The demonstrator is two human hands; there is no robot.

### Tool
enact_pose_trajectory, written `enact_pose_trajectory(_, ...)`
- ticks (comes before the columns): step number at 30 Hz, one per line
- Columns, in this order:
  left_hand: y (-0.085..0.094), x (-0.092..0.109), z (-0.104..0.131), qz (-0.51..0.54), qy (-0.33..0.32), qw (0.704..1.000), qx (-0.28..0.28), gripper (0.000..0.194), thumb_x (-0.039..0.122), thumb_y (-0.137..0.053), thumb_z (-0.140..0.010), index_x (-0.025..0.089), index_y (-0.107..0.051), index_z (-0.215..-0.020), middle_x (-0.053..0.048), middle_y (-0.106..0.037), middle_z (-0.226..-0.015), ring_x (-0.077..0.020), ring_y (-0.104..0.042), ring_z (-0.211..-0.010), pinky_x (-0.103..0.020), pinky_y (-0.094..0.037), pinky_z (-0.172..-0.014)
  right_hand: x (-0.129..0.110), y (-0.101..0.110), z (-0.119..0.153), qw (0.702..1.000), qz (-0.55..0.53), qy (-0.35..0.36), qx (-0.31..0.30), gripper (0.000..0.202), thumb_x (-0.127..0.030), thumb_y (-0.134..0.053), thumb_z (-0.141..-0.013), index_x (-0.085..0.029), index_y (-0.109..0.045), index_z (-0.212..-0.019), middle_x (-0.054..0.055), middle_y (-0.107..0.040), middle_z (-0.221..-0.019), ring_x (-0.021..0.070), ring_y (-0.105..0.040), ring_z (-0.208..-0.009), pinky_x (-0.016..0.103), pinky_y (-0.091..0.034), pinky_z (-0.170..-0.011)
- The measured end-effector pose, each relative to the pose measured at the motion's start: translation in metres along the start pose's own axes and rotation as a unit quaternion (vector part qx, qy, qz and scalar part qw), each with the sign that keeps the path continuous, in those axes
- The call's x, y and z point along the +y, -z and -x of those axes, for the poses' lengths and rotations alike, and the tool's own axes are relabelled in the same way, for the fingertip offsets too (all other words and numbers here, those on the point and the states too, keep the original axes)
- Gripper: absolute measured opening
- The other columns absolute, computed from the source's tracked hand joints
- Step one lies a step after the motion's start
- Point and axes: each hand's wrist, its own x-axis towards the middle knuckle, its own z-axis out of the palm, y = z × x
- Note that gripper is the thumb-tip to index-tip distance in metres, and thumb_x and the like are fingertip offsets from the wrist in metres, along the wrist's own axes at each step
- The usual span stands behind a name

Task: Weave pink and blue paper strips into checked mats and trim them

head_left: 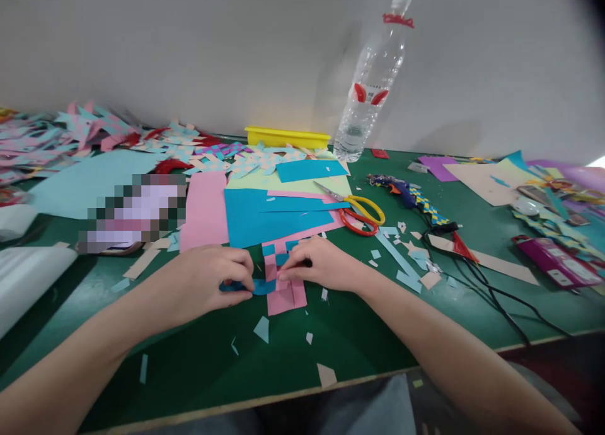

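Note:
Near the middle of the green table lies a slit piece of pink paper (pixel 286 299) with blue strips crossing it in a small weave. My left hand (pixel 212 276) is closed on a blue paper strip (pixel 263 287), whose other end runs into the slits of the pink paper. On the right side of the weave, my right hand (pixel 321 263) pinches the pink paper with thumb and forefinger. Behind both hands are a larger blue sheet (pixel 246 217), a pink sheet (pixel 204 208) and scissors (pixel 362 213) with red and yellow handles.
A plastic bottle (pixel 368 94) leans against the back wall beside a yellow tray (pixel 287 137). To the left is a phone (pixel 137 214) with a blurred screen. At right lie a blue glue gun (pixel 404 192) with a cable and a purple packet (pixel 555 261). Paper scraps litter the table.

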Motion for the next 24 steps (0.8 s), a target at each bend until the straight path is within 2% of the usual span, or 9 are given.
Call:
enact_pose_trajectory(9, -0.0025, -0.0017, -0.0006, -0.009, -0.026, 1.000, 0.003, 0.015, 0.030, -0.060, -0.089, 0.030, -0.073, -0.082, 0.002, -0.067, -0.095, -0.0129, -0.062, -0.080, -0.023, -0.042, -0.069, 0.0002, 0.0008, 0.0006, 1.000, 0.015, 0.007, 0.003, 0.032, -0.042, -0.055, -0.092, -0.018, -0.076, -0.088, 0.002, -0.071, -0.081, 0.0142, -0.057, -0.076, 0.026, -0.037, -0.067)
enact_pose_trajectory(16, -0.0024, 0.0005, -0.0004, -0.019, -0.037, 0.999, 0.012, 0.016, 0.026, -0.058, -0.089, 0.029, -0.072, -0.081, 0.002, -0.067, -0.093, -0.0138, -0.062, -0.079, -0.024, -0.042, -0.069, 0.0013, 0.0006, -0.0009, 1.000, 0.026, 0.010, 0.001, 0.035, -0.043, -0.053, -0.093, -0.016, -0.074, -0.085, 0.003, -0.069, -0.079, 0.0141, -0.057, -0.074, 0.026, -0.036, -0.065)
enact_pose_trajectory(24, -0.0068, 0.0034, -0.0028, -0.035, -0.039, 0.998, 0.042, 0.011, 0.029, -0.061, -0.088, 0.030, -0.071, -0.092, 0.002, -0.068, -0.100, -0.0165, -0.064, -0.086, -0.026, -0.045, -0.073, 0.0021, 0.0003, -0.0013, 0.999, 0.050, 0.020, -0.003, 0.038, -0.045, -0.050, -0.094, -0.018, -0.075, -0.088, 0.003, -0.067, -0.078, 0.0144, -0.056, -0.076, 0.027, -0.035, -0.069)
